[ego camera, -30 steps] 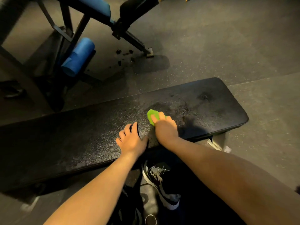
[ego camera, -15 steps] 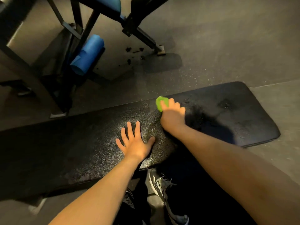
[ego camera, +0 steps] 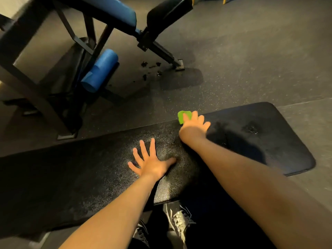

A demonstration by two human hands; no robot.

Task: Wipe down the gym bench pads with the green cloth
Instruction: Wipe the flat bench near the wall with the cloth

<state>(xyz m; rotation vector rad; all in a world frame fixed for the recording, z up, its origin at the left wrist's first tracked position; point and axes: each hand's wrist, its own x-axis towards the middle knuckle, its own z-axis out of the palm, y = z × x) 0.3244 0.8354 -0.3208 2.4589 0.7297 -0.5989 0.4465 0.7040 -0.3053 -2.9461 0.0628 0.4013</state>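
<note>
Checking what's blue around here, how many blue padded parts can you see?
2: a blue pad atop the machine at the upper left, and a blue roller lower on its frame. More may be hidden.

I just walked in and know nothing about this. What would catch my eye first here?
Probably the green cloth, a bright patch at the far edge of the long black bench pad, pressed down under the right hand. Next, the left hand spread flat mid-pad, and the blue foam roller on the machine behind, upper left.
</note>
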